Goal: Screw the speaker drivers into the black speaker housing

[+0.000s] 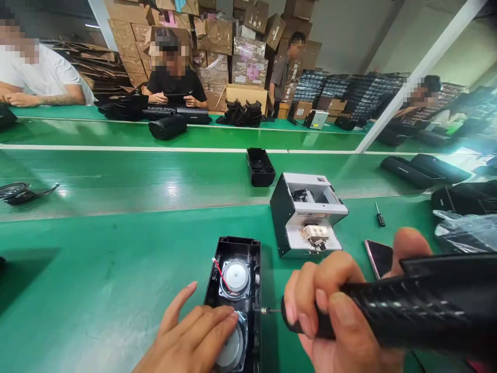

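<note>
A black speaker housing (236, 248) lies open on the green table in front of me, with two round silver drivers and a red wire inside. My left hand (194, 336) rests on the nearer driver, fingers flat and pressed down. My right hand (334, 316) is wrapped round a black electric screwdriver (407, 311), held level. Its bit (267, 311) points left at the housing's right edge.
A white and black screw feeder box (306, 212) stands just behind my right hand, with a phone (378, 256) and a small screwdriver (379, 215) to its right. Another black housing (260, 167) sits on the conveyor belt. Several people work across the belt, cardboard boxes stacked behind them.
</note>
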Motion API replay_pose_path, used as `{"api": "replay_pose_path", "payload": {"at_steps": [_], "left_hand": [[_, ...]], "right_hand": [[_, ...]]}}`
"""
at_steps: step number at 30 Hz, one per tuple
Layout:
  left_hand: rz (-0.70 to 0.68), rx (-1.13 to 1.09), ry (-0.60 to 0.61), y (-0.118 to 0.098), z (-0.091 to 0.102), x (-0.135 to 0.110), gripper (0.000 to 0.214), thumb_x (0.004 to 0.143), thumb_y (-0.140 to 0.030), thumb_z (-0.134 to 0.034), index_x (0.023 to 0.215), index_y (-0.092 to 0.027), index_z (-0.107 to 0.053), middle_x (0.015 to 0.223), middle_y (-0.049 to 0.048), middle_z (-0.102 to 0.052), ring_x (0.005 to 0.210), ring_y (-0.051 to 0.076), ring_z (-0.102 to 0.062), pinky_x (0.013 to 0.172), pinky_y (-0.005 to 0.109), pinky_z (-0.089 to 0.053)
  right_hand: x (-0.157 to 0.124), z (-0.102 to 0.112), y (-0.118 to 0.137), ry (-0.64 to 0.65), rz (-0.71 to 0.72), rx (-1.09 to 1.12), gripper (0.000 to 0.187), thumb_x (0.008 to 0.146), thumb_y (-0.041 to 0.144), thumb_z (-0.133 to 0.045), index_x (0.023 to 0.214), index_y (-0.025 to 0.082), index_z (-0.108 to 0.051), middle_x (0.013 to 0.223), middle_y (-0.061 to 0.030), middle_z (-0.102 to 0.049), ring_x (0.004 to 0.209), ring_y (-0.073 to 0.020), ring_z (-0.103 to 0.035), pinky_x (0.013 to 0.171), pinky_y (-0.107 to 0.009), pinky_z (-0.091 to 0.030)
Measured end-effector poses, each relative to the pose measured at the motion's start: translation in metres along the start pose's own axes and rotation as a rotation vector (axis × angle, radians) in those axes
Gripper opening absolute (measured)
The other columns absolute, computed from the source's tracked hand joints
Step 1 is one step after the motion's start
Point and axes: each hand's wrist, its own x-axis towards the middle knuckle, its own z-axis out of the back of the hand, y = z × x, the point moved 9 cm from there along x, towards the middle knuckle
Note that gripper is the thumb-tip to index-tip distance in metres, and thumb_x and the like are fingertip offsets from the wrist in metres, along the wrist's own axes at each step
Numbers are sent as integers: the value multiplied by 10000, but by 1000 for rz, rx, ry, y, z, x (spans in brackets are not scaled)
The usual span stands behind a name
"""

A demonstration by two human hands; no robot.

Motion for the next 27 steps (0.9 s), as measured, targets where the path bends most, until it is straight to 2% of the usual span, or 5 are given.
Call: {"api": "replay_pose_path", "payload": {"at_steps": [3,11,13,18,27], "left_hand": [[-9,15,23,-2,2,5,679,762,-38,-608,1413,-228,-630,1289,-44,-837,1118,124,-796,1396,308,107],[46,18,-8,-5,1,8,337,1030,-165,-604,1347,-229,-700,1238,-33,-849,1043,117,-808,1381,268,72],[64,1,4,-5,-1,7,366,1021,-137,-592,1358,-235,-694,1258,-32,-844,1060,120,-804,1385,276,46],[97,-55,21,-8,-5,8,500,923,-47,-573,1378,-223,-679,1272,-1,-845,1079,158,-806,1344,364,-293],[92,-15,24,-9,-3,9,622,822,2,-504,1393,-195,-653,1294,5,-840,1093,158,-804,1327,373,-258]], "right_hand": [[-10,-3,-16,32,-18,-19,619,1105,249,-718,1573,507,-405,798,77,-575,527,-135,-565,498,-298,-531],[-18,-6,-40,80,-44,-116,651,1107,234,-672,1637,445,-359,827,67,-569,537,-131,-527,486,-266,-506],[-19,-4,-44,89,-71,-125,623,1108,240,-679,1617,442,-382,832,65,-571,574,-139,-536,525,-281,-505],[-26,0,-53,116,-120,-151,565,1107,239,-698,1564,424,-422,883,42,-597,692,-165,-577,629,-327,-502],[-29,4,-62,170,-89,-283,426,1069,232,-684,1451,330,-521,849,20,-574,686,-210,-625,601,-364,-551]]}}
